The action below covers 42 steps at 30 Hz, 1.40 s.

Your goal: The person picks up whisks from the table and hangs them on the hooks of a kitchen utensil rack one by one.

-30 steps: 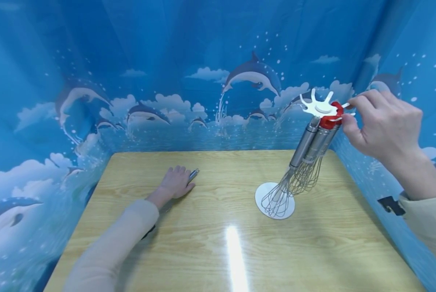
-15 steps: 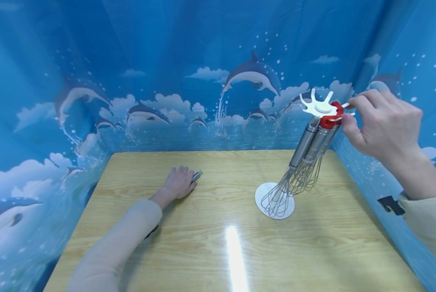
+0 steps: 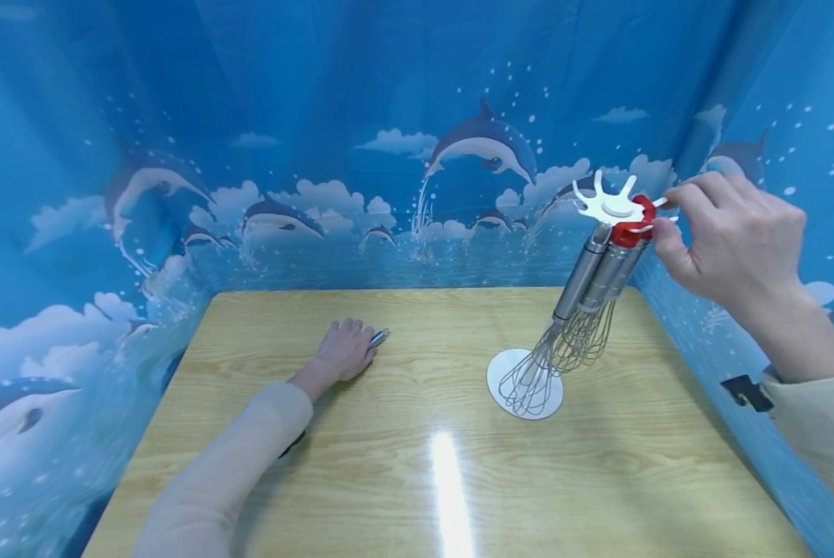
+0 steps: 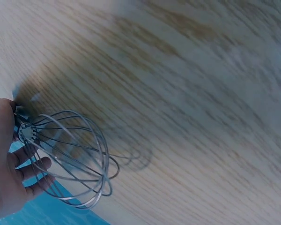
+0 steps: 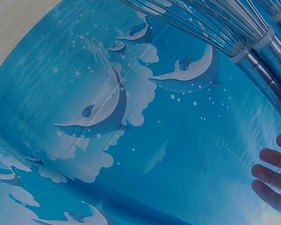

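Observation:
A whisk lies low at the far left of the table. In the head view, my left hand [image 3: 347, 349] grips it and only its metal handle end [image 3: 379, 337] sticks out. The left wrist view shows its wire loops [image 4: 79, 159] beside my curled fingers. On the right stands a white utensil stand [image 3: 607, 206] with pronged arms on top and a round base [image 3: 502, 376]. Several metal whisks [image 3: 576, 283] hang from it, near a red piece [image 3: 626, 232]. My right hand [image 3: 741, 232] pinches the arms at the stand's right side with thumb and index finger.
A light wooden table [image 3: 417, 341] spans the lower view, with a bright light reflection [image 3: 452, 496] near the front. A blue curtain with dolphins [image 3: 483, 143] encloses its back and sides. The whisks' wires [image 5: 196, 23] cross the top of the right wrist view.
My left hand and the whisk in it have moved slightly to the right along the table. My right hand, the stand and its hanging whisks have stayed in place.

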### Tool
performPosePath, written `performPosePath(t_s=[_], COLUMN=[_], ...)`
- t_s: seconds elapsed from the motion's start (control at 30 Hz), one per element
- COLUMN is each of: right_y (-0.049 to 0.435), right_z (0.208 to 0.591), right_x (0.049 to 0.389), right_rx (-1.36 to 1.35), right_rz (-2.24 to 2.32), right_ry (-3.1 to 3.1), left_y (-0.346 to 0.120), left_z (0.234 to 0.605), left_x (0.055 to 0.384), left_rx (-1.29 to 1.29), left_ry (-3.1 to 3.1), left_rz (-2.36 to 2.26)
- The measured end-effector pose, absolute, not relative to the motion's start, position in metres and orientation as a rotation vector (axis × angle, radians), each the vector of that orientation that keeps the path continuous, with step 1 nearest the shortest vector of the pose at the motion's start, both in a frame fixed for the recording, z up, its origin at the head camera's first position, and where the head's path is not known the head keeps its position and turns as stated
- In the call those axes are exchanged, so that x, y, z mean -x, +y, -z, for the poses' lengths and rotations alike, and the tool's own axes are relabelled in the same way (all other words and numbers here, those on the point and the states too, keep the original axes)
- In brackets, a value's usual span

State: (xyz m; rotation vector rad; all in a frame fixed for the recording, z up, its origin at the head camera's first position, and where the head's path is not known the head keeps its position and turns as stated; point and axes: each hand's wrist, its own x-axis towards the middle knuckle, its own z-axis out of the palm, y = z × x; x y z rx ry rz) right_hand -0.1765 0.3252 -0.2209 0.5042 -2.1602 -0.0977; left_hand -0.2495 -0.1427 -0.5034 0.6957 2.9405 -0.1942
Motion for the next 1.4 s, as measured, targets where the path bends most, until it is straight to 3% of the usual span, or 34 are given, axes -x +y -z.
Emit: performPosePath(t_s=[1.4], right_y=[0.325], right_z=[0.221], right_x=[0.177], right_rx=[-0.522], right_rz=[0.085], right_ry=[-2.124], left_y=[-0.135], left_z=[0.495], left_x=[0.246], left_rx=[-0.783], left_ry=[3.038], left_rz=[0.212])
